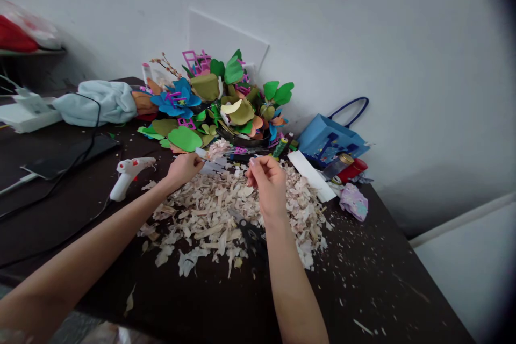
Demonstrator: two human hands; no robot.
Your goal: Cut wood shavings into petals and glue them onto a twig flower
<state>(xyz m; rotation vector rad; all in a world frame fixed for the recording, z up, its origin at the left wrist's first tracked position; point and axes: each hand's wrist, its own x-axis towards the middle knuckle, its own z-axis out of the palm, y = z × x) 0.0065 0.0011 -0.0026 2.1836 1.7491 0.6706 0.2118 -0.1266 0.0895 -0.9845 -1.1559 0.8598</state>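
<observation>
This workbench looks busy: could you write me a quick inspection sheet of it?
Surface: dark tabletop, scattered with flecks.
Handled things: heap of pale wood shavings; pale pink curled flower.
Clutter: white hot-glue gun; black scissors half-buried in the shavings.
Hands: left hand grips the flower's white stem; right hand pinched closed nearby.
Cables: black cable beside the glue gun.
Surroundings: colourful paper flower arrangement, blue paper bag, white wall.

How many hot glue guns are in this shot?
1: a white hot glue gun lying on the dark table, just left of the left hand. Others could be hidden behind the paper flowers.
</observation>
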